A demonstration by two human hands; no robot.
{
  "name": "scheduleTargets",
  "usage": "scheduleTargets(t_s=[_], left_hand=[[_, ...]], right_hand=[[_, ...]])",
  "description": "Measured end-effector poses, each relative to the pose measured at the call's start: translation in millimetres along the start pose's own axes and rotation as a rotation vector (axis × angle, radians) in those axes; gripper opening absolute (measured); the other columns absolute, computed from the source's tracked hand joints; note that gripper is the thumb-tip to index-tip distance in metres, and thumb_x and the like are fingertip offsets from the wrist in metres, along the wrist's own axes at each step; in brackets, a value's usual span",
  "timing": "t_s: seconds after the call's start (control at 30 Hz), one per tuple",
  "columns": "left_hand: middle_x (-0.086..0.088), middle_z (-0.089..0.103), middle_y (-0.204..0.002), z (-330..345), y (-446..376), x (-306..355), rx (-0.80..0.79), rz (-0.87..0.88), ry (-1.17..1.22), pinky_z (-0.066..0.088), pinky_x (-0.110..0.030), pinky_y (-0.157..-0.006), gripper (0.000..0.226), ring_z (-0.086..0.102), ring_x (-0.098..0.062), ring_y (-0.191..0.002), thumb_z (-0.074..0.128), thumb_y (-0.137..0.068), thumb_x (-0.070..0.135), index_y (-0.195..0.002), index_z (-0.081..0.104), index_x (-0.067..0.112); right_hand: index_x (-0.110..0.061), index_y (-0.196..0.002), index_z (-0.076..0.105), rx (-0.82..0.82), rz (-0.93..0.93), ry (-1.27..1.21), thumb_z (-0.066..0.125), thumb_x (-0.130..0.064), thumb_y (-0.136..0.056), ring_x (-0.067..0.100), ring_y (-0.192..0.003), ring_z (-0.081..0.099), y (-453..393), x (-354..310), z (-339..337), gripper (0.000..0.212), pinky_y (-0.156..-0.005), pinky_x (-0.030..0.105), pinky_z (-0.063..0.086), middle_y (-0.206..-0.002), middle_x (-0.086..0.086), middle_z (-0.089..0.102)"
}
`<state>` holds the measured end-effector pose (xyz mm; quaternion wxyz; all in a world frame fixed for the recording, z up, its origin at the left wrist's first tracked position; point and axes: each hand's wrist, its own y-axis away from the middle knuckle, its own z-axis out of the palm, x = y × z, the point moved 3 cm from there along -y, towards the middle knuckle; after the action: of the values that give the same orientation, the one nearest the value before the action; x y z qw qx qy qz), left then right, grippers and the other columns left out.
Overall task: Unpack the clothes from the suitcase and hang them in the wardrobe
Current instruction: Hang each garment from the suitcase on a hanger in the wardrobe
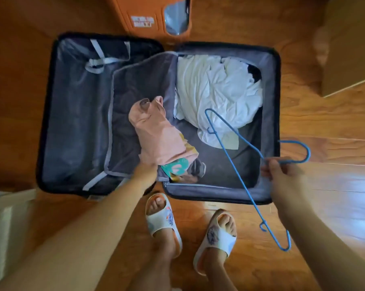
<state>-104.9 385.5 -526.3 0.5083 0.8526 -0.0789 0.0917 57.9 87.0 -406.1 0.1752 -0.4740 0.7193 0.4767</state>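
The left hand (144, 171) grips the near end of a folded pink garment (156, 133), fingers hidden under the cloth; the garment lies on the grey divider flap (122, 95) of the open suitcase (269, 127), just ahead of that hand; the right hand (282, 175) pinches the neck of a blue wire hanger (229, 152), whose frame spans from above the white clothes (217, 89) ahead of it back toward the slippers (217, 236). Probable faults: the pink garment may unfold or drag the printed items (177, 166) beneath it out onto the floor, because it is held at one end only; the hanger's small hooks may snag the white clothes or the suitcase lining, because the frame hangs low over them. Legible marking: a red-and-white label (142, 21) on the orange object beyond both hands, text too blurred to read; the teal print on the lower item shows a white shape, not decipherable.
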Motion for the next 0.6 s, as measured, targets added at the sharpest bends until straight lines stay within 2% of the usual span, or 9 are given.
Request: scheduleTargets(t_s=[0.07, 0.13, 0.17, 0.23, 0.3, 0.37, 0.4, 0.5, 0.6], left_hand=[[-0.017, 0.058, -0.137, 7.7, -81.5, 5.5, 0.066, -0.114, 0.23, 0.051, -0.043, -0.102, 0.055, 0.059, -0.041, -0.121, 0.047, -0.102, 0.046, -0.139, 0.052, 0.005], [-0.012, 0.062, -0.129, 20.7, -150.4, -8.9, 0.013, -0.241, 0.465, 0.054, -0.054, -0.097, 0.063, 0.062, -0.039, -0.114, 0.058, -0.091, 0.061, -0.135, 0.055, 0.015], [-0.011, 0.064, -0.126, 26.6, -167.9, -8.7, -0.031, -0.255, 0.554, 0.056, -0.054, -0.093, 0.062, 0.064, -0.037, -0.112, 0.063, -0.087, 0.061, -0.131, 0.058, 0.017], [-0.006, 0.064, -0.13, 30.7, -170.1, 0.8, -0.02, -0.187, 0.511, 0.056, -0.045, -0.087, 0.052, 0.064, -0.033, -0.114, 0.064, -0.092, 0.049, -0.13, 0.06, 0.014], [-0.011, 0.063, -0.133, 22.0, -148.7, 8.2, 0.154, -0.065, 0.251, 0.055, -0.044, -0.092, 0.041, 0.062, -0.036, -0.119, 0.051, -0.103, 0.035, -0.132, 0.059, 0.007], [-0.022, 0.061, -0.13, 5.1, -106.1, 12.8, 0.284, 0.005, -0.01, 0.051, -0.046, -0.093, 0.042, 0.059, -0.043, -0.116, 0.039, -0.107, 0.032, -0.127, 0.061, 0.002], [-0.025, 0.062, -0.125, -7.0, -77.3, 17.0, 0.321, 0.051, -0.045, 0.049, -0.047, -0.092, 0.044, 0.058, -0.044, -0.113, 0.036, -0.108, 0.032, -0.12, 0.063, -0.001], [-0.016, 0.062, -0.11, -52.2, 16.7, 38.2, 0.345, 0.213, 0.134, 0.042, -0.036, -0.082, 0.038, 0.055, -0.03, -0.098, 0.044, -0.108, 0.029, -0.106, 0.067, 0.0], [0.002, 0.069, -0.121, -107.0, 123.5, 69.6, 0.142, 0.347, 0.512, 0.049, -0.037, -0.089, 0.024, 0.064, -0.02, -0.107, 0.055, -0.101, 0.039, -0.111, 0.071, 0.024]], right_hand=[[-0.023, -0.087, 0.064, 0.013, -0.007, -0.028, 0.048, -0.017, -0.103, 0.005, -0.068, 0.065, -29.2, 28.8, 27.0, 0.024, -0.079, 0.031, 0.05, -0.079, -0.003, 0.069], [-0.025, -0.087, 0.064, 0.026, -0.01, -0.041, 0.049, -0.017, -0.103, 0.012, -0.072, 0.064, -49.5, 54.4, 47.9, 0.024, -0.082, 0.035, 0.052, -0.08, -0.001, 0.069], [-0.026, -0.087, 0.064, 0.03, -0.014, -0.041, 0.049, -0.017, -0.103, 0.013, -0.073, 0.063, -55.7, 63.8, 56.4, 0.024, -0.082, 0.035, 0.052, -0.08, 0.0, 0.069], [-0.026, -0.086, 0.064, 0.042, -0.001, -0.039, 0.049, -0.016, -0.103, 0.013, -0.071, 0.063, -56.8, 72.7, 68.5, 0.024, -0.08, 0.034, 0.051, -0.079, 0.0, 0.069], [-0.025, -0.088, 0.063, 0.05, 0.023, -0.055, 0.048, -0.015, -0.104, 0.012, -0.071, 0.061, -44.6, 72.5, 70.8, 0.025, -0.079, 0.031, 0.051, -0.08, 0.001, 0.067], [-0.025, -0.09, 0.064, 0.068, 0.042, -0.062, 0.047, -0.014, -0.104, 0.012, -0.072, 0.061, -23.5, 63.4, 60.6, 0.024, -0.079, 0.031, 0.051, -0.08, 0.002, 0.067], [-0.025, -0.092, 0.065, 0.064, 0.048, -0.058, 0.047, -0.014, -0.104, 0.012, -0.072, 0.06, -10.9, 54.9, 53.0, 0.024, -0.078, 0.031, 0.051, -0.08, 0.002, 0.066], [-0.025, -0.09, 0.069, 0.031, 0.03, -0.012, 0.049, -0.014, -0.103, 0.014, -0.067, 0.055, 28.8, 10.6, 23.8, 0.026, -0.071, 0.034, 0.045, -0.072, 0.0, 0.062], [-0.019, -0.087, 0.069, -0.003, -0.01, 0.04, 0.051, -0.012, -0.101, 0.018, -0.061, 0.045, 68.1, -60.5, -14.3, 0.024, -0.058, 0.032, 0.034, -0.06, -0.004, 0.052]])
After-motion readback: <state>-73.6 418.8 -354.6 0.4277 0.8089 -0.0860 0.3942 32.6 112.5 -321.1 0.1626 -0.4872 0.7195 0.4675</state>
